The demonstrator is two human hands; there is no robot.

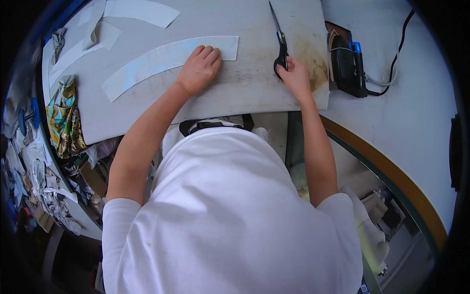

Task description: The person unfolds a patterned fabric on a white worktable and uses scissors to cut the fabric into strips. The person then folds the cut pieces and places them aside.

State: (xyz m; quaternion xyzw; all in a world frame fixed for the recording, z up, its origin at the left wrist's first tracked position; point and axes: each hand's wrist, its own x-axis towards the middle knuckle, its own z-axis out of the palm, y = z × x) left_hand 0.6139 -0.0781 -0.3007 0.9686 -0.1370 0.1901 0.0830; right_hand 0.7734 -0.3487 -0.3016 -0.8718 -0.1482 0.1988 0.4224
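Observation:
My left hand (198, 68) rests with curled fingers on a curved, pale white-blue strip (137, 72) lying on the padded board; what is under its fingertips is hidden. At the board's right, my right hand (293, 77) grips the handle of black scissors (280, 49), whose closed blades point away from me. More curved white pieces (147, 12) lie at the upper left, with a narrow grey band (95, 27) over them.
The stained padded board (254, 88) spans the worktop. An iron (345, 68) with a cord sits right of it on a white surface (396, 122). A patterned cloth (61, 117) hangs on the left edge, beside piled scraps (34, 171).

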